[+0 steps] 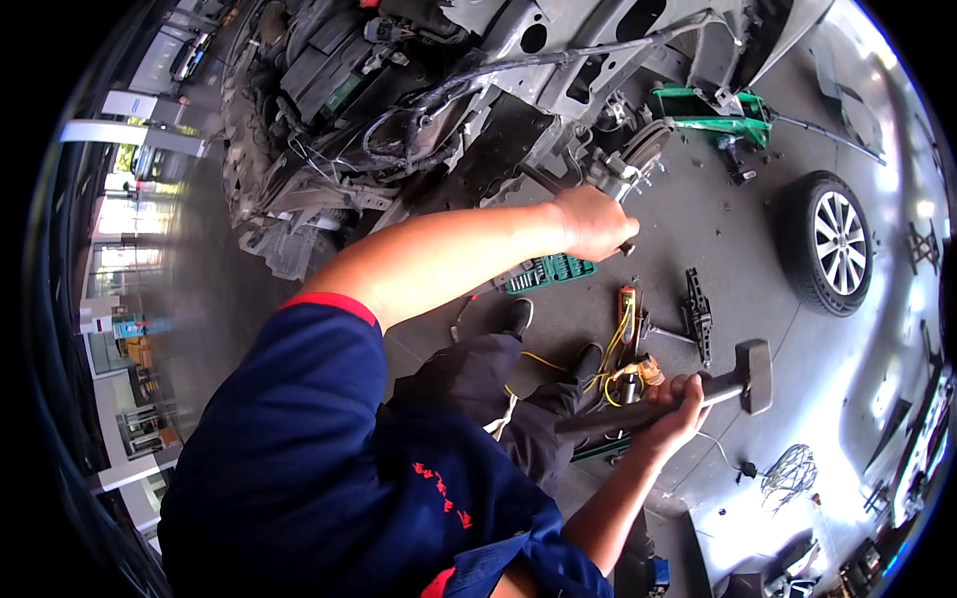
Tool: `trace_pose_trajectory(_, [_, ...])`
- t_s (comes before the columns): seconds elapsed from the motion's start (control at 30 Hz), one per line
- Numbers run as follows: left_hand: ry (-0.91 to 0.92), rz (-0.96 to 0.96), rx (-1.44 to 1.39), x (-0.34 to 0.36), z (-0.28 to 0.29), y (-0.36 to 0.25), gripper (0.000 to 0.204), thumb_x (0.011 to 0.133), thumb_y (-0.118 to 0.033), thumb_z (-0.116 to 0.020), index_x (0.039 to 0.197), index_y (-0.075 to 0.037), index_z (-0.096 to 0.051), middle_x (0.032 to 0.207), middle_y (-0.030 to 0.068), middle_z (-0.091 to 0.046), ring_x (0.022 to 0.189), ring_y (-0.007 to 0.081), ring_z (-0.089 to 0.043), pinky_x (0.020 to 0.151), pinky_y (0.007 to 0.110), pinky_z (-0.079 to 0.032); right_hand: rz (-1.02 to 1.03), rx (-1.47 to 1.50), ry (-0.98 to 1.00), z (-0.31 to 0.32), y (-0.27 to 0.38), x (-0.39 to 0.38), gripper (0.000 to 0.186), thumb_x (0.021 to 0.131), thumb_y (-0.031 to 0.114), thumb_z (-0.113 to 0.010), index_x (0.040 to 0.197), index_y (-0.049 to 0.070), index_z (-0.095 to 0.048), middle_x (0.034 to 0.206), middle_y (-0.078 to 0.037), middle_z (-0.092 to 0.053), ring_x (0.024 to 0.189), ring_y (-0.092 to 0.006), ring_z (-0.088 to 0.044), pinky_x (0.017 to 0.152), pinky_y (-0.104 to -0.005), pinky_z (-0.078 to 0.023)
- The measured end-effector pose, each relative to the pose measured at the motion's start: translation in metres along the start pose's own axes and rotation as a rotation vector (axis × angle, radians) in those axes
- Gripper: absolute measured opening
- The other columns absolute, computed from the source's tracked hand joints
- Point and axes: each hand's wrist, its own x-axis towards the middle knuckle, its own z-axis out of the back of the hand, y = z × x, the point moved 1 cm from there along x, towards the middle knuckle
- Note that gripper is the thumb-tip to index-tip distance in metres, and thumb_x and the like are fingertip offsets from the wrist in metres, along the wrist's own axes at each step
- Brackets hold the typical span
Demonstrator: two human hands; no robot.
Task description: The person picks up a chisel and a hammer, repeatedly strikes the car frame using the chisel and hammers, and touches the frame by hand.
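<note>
My left hand [593, 219] is closed around a dark metal bar [541, 177] held against the exposed wheel hub assembly [630, 159], with the bar's short end showing below my fist. At the lower right, my right hand [673, 414] grips a heavy hammer [753, 377] by its long dark handle, the head pointing right. The stripped front end of a vehicle [349, 90] fills the top, with exposed frame, wiring and broken plastic. Exactly where the bar meets the assembly is hard to make out.
A green floor jack [718, 125] and a detached wheel [827, 242] lie right. Below the hub are an open socket case [548, 274], a black metal stand [698, 309], an orange power tool [643, 371] and yellow cords. A coiled wire [788, 476] lies lower right.
</note>
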Motion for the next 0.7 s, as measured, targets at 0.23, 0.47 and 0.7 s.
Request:
trace_pose_trajectory(0.23, [0.016, 0.015, -0.004, 0.006, 0.003, -0.002, 0.023, 0.086, -0.022, -0.067, 0.106, -0.011, -0.071, 0.083, 0.0169, -0.075, 0.081, 0.0372, -0.075, 0.071, 0.050, -0.058, -0.302, -0.320, 0.395, -0.067, -0.046, -0.012, 0.016, 0.097, 0.018, -0.066, 0.098, 0.008, -0.054, 0.066, -0.002, -0.055, 0.049, -0.0141, -0.054, 0.047, -0.0298, -0.044])
trace_pose_trajectory(0.47, [0.028, 0.001, 0.015, -0.002, 0.010, 0.000, 0.022, 0.085, -0.025, -0.070, 0.103, -0.012, -0.071, 0.081, 0.0142, -0.075, 0.080, 0.0356, -0.075, 0.071, 0.049, -0.058, 0.135, -0.165, -0.032, 0.009, 0.028, 0.003, 0.017, 0.097, 0.015, -0.063, 0.088, 0.008, -0.051, 0.067, -0.001, -0.051, 0.049, -0.0098, -0.046, 0.047, -0.0258, -0.044])
trace_pose_trajectory(0.7, [-0.018, -0.030, -0.064, 0.000, 0.016, -0.003, 0.018, 0.085, -0.024, -0.070, 0.099, -0.013, -0.071, 0.079, 0.0139, -0.074, 0.078, 0.0361, -0.074, 0.070, 0.050, -0.058, -0.258, -0.326, 0.323, -0.065, -0.071, -0.026, 0.014, 0.097, 0.014, -0.065, 0.096, 0.004, -0.055, 0.067, -0.003, -0.056, 0.052, -0.0114, -0.054, 0.048, -0.0275, -0.045])
